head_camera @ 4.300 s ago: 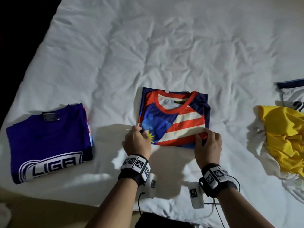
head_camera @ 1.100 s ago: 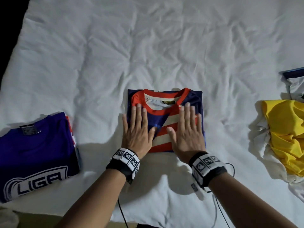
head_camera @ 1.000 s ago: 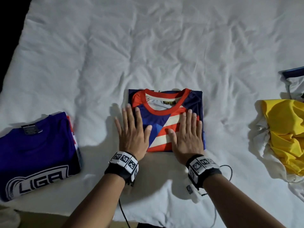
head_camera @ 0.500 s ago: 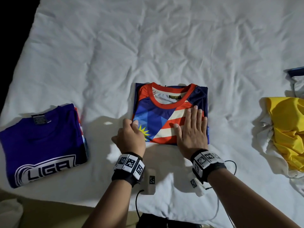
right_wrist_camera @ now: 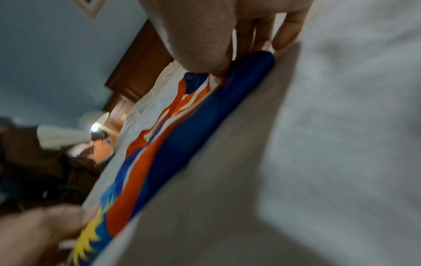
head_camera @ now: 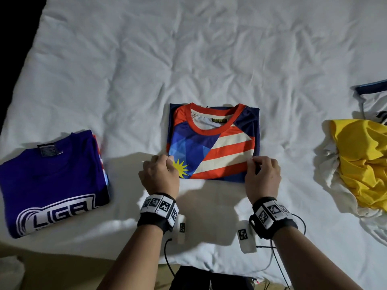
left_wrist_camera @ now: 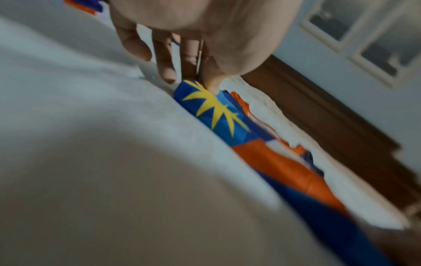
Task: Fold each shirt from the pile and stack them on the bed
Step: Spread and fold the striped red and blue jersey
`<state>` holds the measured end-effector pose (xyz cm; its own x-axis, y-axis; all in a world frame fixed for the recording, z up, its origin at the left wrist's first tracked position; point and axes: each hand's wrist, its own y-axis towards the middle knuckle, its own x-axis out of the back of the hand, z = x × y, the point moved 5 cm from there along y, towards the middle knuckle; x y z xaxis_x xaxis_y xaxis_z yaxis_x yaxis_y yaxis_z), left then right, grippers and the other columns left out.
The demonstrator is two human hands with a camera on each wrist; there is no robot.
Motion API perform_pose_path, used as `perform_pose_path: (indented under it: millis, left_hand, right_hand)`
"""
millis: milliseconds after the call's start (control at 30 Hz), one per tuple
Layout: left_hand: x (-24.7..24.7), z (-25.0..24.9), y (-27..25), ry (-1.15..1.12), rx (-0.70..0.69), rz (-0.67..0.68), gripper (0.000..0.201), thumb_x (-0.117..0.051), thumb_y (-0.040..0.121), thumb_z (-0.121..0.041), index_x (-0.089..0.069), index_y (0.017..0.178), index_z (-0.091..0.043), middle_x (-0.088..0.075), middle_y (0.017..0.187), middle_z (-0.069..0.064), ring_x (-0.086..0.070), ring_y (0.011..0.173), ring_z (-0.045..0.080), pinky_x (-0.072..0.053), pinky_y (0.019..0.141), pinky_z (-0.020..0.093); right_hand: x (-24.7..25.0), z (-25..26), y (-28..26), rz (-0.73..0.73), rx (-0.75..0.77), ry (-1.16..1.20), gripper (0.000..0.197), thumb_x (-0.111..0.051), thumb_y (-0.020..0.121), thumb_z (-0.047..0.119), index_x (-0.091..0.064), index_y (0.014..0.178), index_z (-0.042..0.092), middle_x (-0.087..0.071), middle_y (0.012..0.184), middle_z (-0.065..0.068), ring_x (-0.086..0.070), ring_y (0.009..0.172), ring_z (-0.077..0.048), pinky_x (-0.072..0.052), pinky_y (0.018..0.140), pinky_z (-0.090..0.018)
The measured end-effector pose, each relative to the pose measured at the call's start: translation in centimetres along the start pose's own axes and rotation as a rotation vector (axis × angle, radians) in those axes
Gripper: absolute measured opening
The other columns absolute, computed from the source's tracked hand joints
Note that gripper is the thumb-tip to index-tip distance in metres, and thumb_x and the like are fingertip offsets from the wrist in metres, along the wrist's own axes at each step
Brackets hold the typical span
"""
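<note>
Flat-palmed smoothing of a second ago now given way to a two-corner pinch, left hand and right hand fingers gripping the flag-print shirt mid-bed, seemingly ready for transfer onto the purple shirt stack.

Both forearms reach forward side by side, each wrist strapped in a black band carrying white coded markers. The left hand is curled, knuckles up, thumb on top and fingers tucked beneath what it pinches. The right hand mirrors it, thumb pressed down from above, fingers curled under. The two hands sit level, well apart, backs facing up
</note>
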<state>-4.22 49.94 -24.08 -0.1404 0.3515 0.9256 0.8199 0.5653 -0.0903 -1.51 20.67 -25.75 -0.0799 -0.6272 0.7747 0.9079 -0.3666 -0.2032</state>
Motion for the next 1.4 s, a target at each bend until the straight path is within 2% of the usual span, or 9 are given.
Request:
perform_pose_path:
  millis: [133,233,367,533,767,900,1033,1200,1400]
  left_hand:
    - [-0.3,1.2,1.0,-0.115,0.161,0.091,0.021,-0.059,0.098,-0.021,-0.07,0.084,-0.011,-0.069,0.093,0.019,-0.058,0.095,0.042,-0.04,0.08,0.046]
    - [-0.6,1.3,0.8,0.052,0.143,0.128,0.023,-0.049,0.102,-0.027,-0.067,0.105,-0.013,-0.059,0.114,0.019,-0.05,0.111,0.04,-0.037,0.088,0.05]
    - [-0.8,-1.9,0.4,0.09,-0.238,-0.032,0.045,-0.043,0.101,-0.033,-0.053,0.138,-0.011,-0.042,0.147,0.024,-0.04,0.134,0.043,-0.035,0.105,0.055]
    - [-5.4,-2.4,0.2,0.282,-0.504,0.183,0.075,-0.025,0.104,-0.052,-0.01,0.163,-0.008,0.0,0.168,0.026,-0.008,0.155,0.044,-0.013,0.123,0.063]
    - [-3.8,-1.2,1.4,0.21,-0.322,0.085,0.068,-0.034,0.104,-0.048,-0.022,0.161,-0.013,-0.033,0.157,0.027,-0.043,0.128,0.045,-0.038,0.103,0.057]
    - [-3.0,-1.8,1.1,-0.011,-0.324,0.102,0.045,-0.041,0.097,-0.042,-0.05,0.14,-0.029,-0.057,0.116,0.015,-0.05,0.102,0.037,-0.041,0.087,0.048]
    - [-3.1,-1.4,1.9,-0.359,-0.167,0.186,0.027,-0.048,0.09,-0.026,-0.063,0.113,-0.027,-0.068,0.102,0.003,-0.061,0.094,0.03,-0.047,0.088,0.043]
    - [-2.5,-1.7,2.5,-0.616,-0.033,0.296,0.025,-0.044,0.085,-0.021,-0.066,0.096,-0.023,-0.07,0.1,-0.008,-0.062,0.092,0.011,-0.045,0.083,0.027]
    - [2.3,-2.2,3.3,-0.764,0.047,0.322,0.024,-0.044,0.08,-0.019,-0.068,0.084,-0.022,-0.071,0.089,-0.003,-0.057,0.074,0.008,-0.043,0.071,0.025]
  right_hand:
    - [0.3,0.1,0.9,0.039,-0.154,0.037,0.006,-0.061,0.099,0.027,-0.061,0.095,0.023,-0.058,0.08,0.009,-0.057,0.106,-0.034,-0.037,0.101,-0.049]
    - [0.4,0.3,0.7,0.032,-0.217,-0.045,0.008,-0.057,0.096,0.027,-0.057,0.104,0.026,-0.061,0.113,-0.003,-0.045,0.12,-0.03,-0.025,0.104,-0.046]
    - [-0.6,3.6,-0.2,-0.008,0.131,-0.166,0.055,-0.044,0.097,0.033,-0.036,0.149,0.018,-0.022,0.165,-0.012,-0.017,0.152,-0.032,-0.013,0.12,-0.049]
    - [-5.4,3.4,-0.9,0.253,0.453,-0.403,0.069,-0.012,0.105,0.054,-0.009,0.164,0.019,0.01,0.17,-0.007,0.013,0.157,-0.025,0.002,0.126,-0.049]
    - [-3.4,1.3,0.9,0.196,0.225,-0.202,0.066,-0.034,0.104,0.046,-0.01,0.163,0.027,-0.003,0.169,-0.014,-0.01,0.154,-0.031,-0.016,0.124,-0.05]
    - [-2.7,1.2,0.6,0.163,0.217,-0.085,0.052,-0.054,0.099,0.022,-0.041,0.149,0.028,-0.046,0.132,-0.018,-0.045,0.117,-0.037,-0.038,0.104,-0.047]
    - [-2.2,1.3,1.5,0.272,0.04,0.077,0.041,-0.051,0.099,0.011,-0.054,0.137,0.025,-0.055,0.122,-0.012,-0.06,0.104,-0.039,-0.041,0.081,-0.033]
    - [-0.6,2.7,1.8,0.304,-0.048,0.262,0.039,-0.049,0.1,0.005,-0.061,0.133,0.02,-0.059,0.136,-0.008,-0.055,0.124,-0.027,-0.036,0.097,-0.023]
    - [2.1,7.3,-0.1,0.327,-0.103,0.413,0.039,-0.048,0.097,0.013,-0.065,0.127,0.031,-0.063,0.132,-0.001,-0.06,0.12,-0.022,-0.051,0.104,-0.046]
